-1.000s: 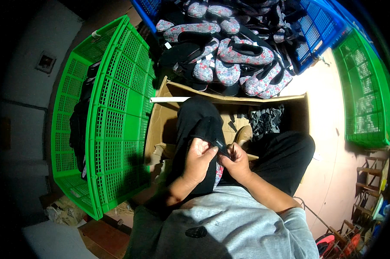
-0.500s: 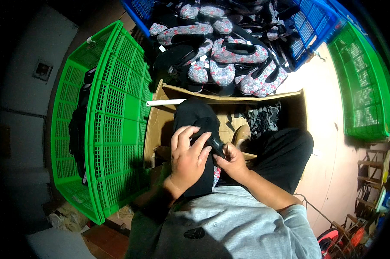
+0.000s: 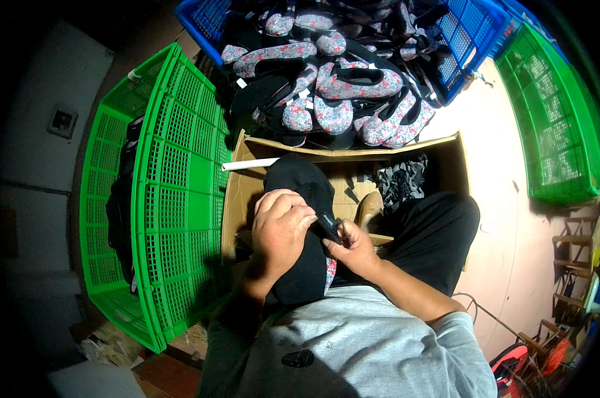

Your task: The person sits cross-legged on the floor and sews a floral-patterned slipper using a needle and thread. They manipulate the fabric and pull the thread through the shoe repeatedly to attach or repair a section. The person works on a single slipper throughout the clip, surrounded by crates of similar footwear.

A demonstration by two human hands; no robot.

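Note:
Over my lap lies black cloth, where a shoe and my trouser leg are hard to tell apart. A strip of floral fabric shows at its right edge, beside my belly. Between my hands is a black fabric piece with a small pale mark. My right hand pinches its right end between thumb and fingers. Bent over the black cloth from the left, my left hand has its fingertips and thumb drawn together at the piece's left end. What lies under those fingers is hidden.
An open cardboard box stands beyond my knees, with a tan shoe form and grey scraps inside. Floral flat shoes fill a blue crate ahead. Green crates flank me, left and right. A white tube crosses the box edge.
My left fingers have come closer together on the black piece, and that hand sits slightly lower left. My right hand keeps its pinch. The whole view has shifted a little.

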